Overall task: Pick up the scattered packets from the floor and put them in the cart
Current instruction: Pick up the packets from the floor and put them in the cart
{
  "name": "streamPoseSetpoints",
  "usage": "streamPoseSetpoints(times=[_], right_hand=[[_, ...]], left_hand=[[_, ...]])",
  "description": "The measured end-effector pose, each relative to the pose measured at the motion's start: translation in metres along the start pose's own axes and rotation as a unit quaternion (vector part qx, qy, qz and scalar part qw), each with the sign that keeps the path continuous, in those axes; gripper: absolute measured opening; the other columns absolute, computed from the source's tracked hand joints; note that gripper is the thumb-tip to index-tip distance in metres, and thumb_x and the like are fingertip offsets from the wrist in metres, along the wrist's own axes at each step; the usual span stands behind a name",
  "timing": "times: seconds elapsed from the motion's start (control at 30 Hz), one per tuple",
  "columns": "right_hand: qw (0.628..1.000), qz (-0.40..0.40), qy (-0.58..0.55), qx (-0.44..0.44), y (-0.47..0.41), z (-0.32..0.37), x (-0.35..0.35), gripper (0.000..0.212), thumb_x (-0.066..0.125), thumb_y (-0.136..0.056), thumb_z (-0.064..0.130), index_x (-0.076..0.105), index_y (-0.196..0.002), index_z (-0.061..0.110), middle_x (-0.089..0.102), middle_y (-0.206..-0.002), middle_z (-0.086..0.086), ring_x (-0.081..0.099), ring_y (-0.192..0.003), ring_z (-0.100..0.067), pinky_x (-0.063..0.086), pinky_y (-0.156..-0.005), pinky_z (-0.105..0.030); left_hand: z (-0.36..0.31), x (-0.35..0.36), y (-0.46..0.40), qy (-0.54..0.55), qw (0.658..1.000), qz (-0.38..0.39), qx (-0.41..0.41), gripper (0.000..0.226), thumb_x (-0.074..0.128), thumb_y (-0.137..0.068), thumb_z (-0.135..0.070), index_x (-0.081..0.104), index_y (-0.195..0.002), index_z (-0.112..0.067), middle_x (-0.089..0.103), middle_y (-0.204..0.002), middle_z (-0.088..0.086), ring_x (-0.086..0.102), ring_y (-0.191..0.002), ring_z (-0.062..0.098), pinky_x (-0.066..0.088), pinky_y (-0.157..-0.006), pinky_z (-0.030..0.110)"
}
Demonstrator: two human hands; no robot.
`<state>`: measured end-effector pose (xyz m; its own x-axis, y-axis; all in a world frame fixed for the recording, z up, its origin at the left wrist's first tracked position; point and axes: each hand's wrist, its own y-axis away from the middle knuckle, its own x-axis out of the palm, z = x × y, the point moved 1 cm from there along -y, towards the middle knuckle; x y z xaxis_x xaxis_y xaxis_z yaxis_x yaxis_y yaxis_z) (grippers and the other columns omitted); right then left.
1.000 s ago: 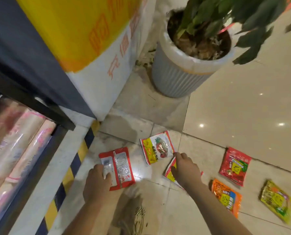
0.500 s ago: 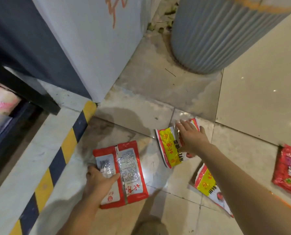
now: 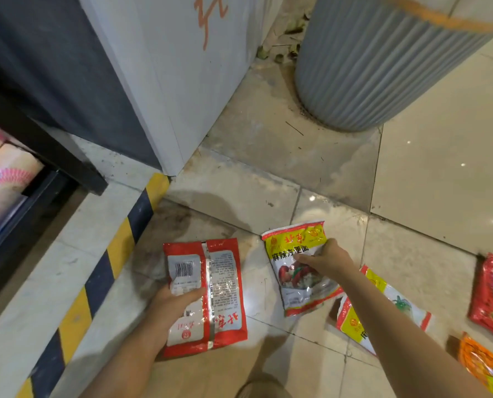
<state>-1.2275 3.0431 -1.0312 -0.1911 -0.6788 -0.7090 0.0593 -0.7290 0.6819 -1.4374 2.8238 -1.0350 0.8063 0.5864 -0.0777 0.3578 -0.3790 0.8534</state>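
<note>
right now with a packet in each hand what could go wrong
1. The right hand pinches the yellow packet near one side only; it may slip.
2. The packet under the right arm is partly hidden and could be missed.
3. No cart is in view, so carrying both packets means turning away.

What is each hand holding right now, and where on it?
The left hand grips the red packet, back side up, at its lower left part. The right hand pinches the yellow and red packet around its middle, near its right edge.

left hand (image 3: 169, 307) gripping, right hand (image 3: 327, 259) pinching
</note>
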Motion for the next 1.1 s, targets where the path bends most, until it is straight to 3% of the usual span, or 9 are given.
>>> streamPoseSetpoints(times=[0.1,0.2,0.33,0.53,0.6,0.73,0.87,1.0,1.1], right_hand=[[0.981,0.036,-0.189,0.027,0.01,-0.006,0.005,0.024,0.078,-0.075,0.024,0.063,-0.083,0.006,0.067,-0.081,-0.012,0.063,-0.073,-0.027,0.054,-0.064,-0.026],[0.945,0.043,-0.323,0.038,0.03,-0.008,0.001,0.012,0.073,-0.079,0.01,0.064,-0.08,0.003,0.063,-0.069,-0.008,0.06,-0.06,-0.019,0.047,-0.041,-0.016],[0.924,0.027,-0.382,0.018,0.052,-0.003,0.001,0.024,0.069,-0.083,0.012,0.063,-0.102,-0.001,0.069,-0.095,-0.018,0.067,-0.081,-0.031,0.056,-0.069,-0.033],[0.894,-0.071,-0.439,-0.053,0.113,0.006,-0.034,0.026,0.062,-0.088,0.011,0.057,-0.114,0.006,0.067,-0.106,-0.015,0.065,-0.095,-0.031,0.053,-0.081,-0.037],[0.88,-0.102,-0.458,-0.072,0.145,0.01,-0.06,0.027,0.062,-0.088,0.009,0.057,-0.115,0.008,0.067,-0.106,-0.013,0.065,-0.095,-0.03,0.053,-0.08,-0.036],[0.863,-0.153,-0.471,-0.102,0.229,0.017,-0.122,0.031,0.061,-0.087,0.005,0.055,-0.117,0.012,0.065,-0.108,-0.011,0.064,-0.096,-0.031,0.053,-0.081,-0.038],[0.857,-0.174,-0.467,-0.128,0.331,0.024,-0.19,0.03,0.06,-0.088,0.005,0.054,-0.118,0.012,0.065,-0.109,-0.011,0.064,-0.094,-0.029,0.053,-0.073,-0.03],[0.851,-0.198,-0.463,-0.147,0.444,0.039,-0.262,0.022,0.057,-0.09,0.006,0.051,-0.109,0.017,0.064,-0.104,-0.009,0.063,-0.085,-0.021,0.049,-0.067,-0.027],[0.843,-0.221,-0.458,-0.176,0.534,0.056,-0.318,0.022,0.056,-0.09,0.005,0.05,-0.104,0.021,0.063,-0.098,-0.007,0.061,-0.081,-0.014,0.048,-0.066,-0.026]], left_hand=[[-0.006,-0.003,0.009,0.052,0.998,0.028,0.011,0.019,0.065,-0.083,-0.004,0.066,-0.098,-0.017,0.074,-0.088,0.014,0.07,-0.082,0.035,0.055,-0.076,0.046],[-0.014,-0.003,0.017,0.036,0.998,0.023,0.036,0.017,0.063,-0.087,-0.011,0.065,-0.099,-0.023,0.074,-0.09,0.012,0.07,-0.082,0.034,0.056,-0.078,0.046],[-0.032,0.001,0.037,0.03,0.998,0.013,0.047,0.01,0.06,-0.09,-0.021,0.063,-0.098,-0.024,0.073,-0.087,0.008,0.069,-0.08,0.029,0.056,-0.074,0.042],[-0.071,0.007,0.108,0.002,0.988,-0.018,0.155,0.014,0.061,-0.09,-0.017,0.053,-0.089,-0.028,0.06,-0.076,-0.01,0.059,-0.064,0.004,0.045,-0.045,0.017],[-0.082,0.007,0.138,0.01,0.987,-0.018,0.159,0.013,0.06,-0.09,-0.014,0.054,-0.099,-0.021,0.063,-0.078,-0.006,0.06,-0.065,0.008,0.046,-0.049,0.021],[-0.103,-0.004,0.208,0.031,0.99,-0.027,0.136,0.029,0.066,-0.085,-0.015,0.055,-0.112,-0.016,0.067,-0.103,0.012,0.064,-0.087,0.027,0.053,-0.082,0.045],[-0.132,-0.02,0.299,0.042,0.986,-0.008,0.159,0.037,0.074,-0.077,-0.02,0.06,-0.112,-0.021,0.07,-0.101,0.01,0.067,-0.089,0.031,0.052,-0.086,0.054],[-0.189,-0.039,0.423,0.106,0.976,0.002,0.191,0.019,0.063,-0.086,0.0,0.061,-0.098,-0.015,0.068,-0.103,0.013,0.066,-0.09,0.033,0.053,-0.084,0.046],[-0.234,-0.058,0.52,0.122,0.965,0.042,0.229,0.022,0.058,-0.087,0.003,0.062,-0.098,-0.016,0.071,-0.095,0.006,0.07,-0.078,0.019,0.057,-0.071,0.033]])
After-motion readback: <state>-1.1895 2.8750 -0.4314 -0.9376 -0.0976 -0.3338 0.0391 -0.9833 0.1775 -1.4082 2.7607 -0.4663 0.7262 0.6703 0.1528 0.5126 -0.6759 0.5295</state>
